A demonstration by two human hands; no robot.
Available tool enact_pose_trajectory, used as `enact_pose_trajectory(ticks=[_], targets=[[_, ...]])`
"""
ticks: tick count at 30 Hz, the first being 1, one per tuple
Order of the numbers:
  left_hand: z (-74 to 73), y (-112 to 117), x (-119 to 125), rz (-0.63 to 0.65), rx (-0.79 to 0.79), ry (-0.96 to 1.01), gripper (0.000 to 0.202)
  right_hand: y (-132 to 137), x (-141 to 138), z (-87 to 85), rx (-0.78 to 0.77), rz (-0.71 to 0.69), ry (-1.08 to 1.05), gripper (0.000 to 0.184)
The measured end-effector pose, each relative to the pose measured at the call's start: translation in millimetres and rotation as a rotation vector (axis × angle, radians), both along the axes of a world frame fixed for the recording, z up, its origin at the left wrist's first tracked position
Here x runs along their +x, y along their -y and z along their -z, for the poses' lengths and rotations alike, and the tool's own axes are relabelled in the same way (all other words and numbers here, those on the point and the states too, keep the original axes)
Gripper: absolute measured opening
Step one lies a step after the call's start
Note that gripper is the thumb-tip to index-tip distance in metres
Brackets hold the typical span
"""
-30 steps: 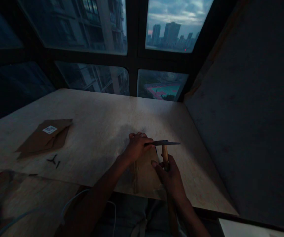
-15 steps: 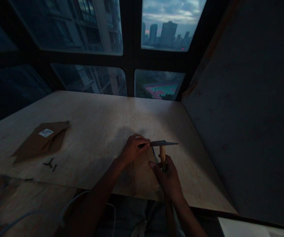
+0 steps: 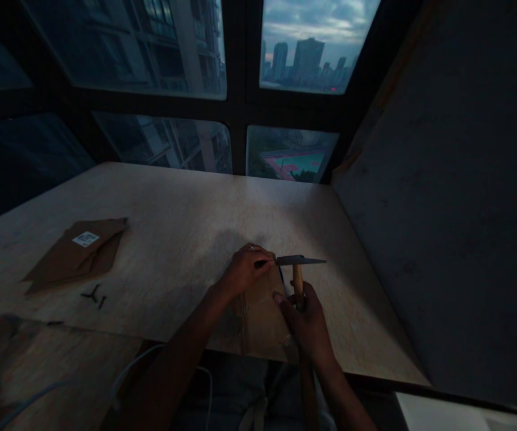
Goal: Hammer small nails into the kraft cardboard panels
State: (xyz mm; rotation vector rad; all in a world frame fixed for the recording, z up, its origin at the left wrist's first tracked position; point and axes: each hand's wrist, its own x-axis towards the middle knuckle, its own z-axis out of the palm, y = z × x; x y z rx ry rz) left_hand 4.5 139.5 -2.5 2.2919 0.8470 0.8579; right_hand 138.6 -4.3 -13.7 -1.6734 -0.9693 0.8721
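Observation:
My right hand (image 3: 308,323) is wrapped round the wooden handle of a small hammer (image 3: 299,267), whose dark metal head lies level just above the table. My left hand (image 3: 245,269) is closed in a pinch right at the head's left end; what it pinches is too small and dark to name. Under both hands lies a flat brown cardboard piece (image 3: 260,320) at the table's near edge.
The wooden table (image 3: 186,215) reaches back to dark windows. A folded cardboard packet with a white label (image 3: 78,251) lies at the left, with small dark bits (image 3: 94,295) beside it. A tall board (image 3: 442,197) walls off the right side. White cable (image 3: 127,371) hangs below.
Both hands and the hammer have stayed in nearly the same place; only the view has shifted slightly.

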Motion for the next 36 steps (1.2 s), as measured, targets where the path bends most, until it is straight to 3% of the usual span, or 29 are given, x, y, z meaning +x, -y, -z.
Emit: enact_pose_trajectory(ticks=[14,25,36], targets=[[12.1,-3,0,0.021,0.064,0.050,0.007,-1,-1,6.4,-0.027,0.008,0.016,0.043],[9.8,-2,1,0.006,0.048,0.006,0.009,-1,-1,5.0,-0.013,0.004,0.038,0.043],[10.5,-1,1,-0.019,-0.010,0.086,0.008,1,1,2.1,0.004,-0.032,0.059,0.042]])
